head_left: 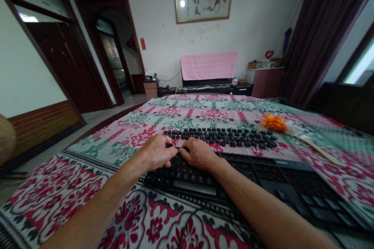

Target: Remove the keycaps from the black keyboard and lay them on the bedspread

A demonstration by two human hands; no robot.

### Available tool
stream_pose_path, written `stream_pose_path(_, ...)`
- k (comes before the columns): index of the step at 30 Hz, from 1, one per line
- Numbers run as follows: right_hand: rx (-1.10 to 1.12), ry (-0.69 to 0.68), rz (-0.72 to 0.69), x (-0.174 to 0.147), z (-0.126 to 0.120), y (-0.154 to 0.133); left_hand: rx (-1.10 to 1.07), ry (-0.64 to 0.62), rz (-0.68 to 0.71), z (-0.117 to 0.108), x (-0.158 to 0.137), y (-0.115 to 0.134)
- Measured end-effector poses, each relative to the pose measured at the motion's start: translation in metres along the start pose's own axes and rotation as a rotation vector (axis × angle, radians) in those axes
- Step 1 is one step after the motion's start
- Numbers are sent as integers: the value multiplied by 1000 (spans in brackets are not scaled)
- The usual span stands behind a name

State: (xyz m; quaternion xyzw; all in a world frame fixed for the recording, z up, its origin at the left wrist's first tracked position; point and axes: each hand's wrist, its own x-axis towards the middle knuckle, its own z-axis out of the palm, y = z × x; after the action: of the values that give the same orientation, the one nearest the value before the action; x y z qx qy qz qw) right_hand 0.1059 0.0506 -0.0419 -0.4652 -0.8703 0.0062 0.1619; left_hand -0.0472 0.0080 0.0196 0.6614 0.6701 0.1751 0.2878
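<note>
On the flowered cloth (73,179), a black keyboard (265,183)

My curled left hand (156,151) pinches a black piece (168,145) over the keyboard's left end; my right hand (200,153) curls alongside, its hold I cannot tell. Loose keycaps (226,140) lie just beyond.

Single head-worn view, facing forward and down, close over the keyboard (267,175), far wall (257,19) beyond.

1) Keyboard (267,184) on the tablecloth (67,186)
2) Loose keycaps (226,140) on the tablecloth, just behind the keyboard
3) Duster (274,123) right of the keycaps
4) Low cabinet (244,90) beyond the tablecloth
</note>
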Motion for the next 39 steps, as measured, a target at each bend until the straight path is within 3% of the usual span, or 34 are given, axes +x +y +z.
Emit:
stream_pose_path(19,2,-7,4,0,2,1,77,105,95,9,5,-9)
stream_pose_path(31,5,-3,8,-2,-4,-3,323,210,188,15,-22,22)
stream_pose_path(36,16,4,16,-3,-4,-2,201,188,135,13,-15,16)
stream_pose_path(39,27,-10,28,-2,-3,-2,-80,46,-1,6,-4,5)
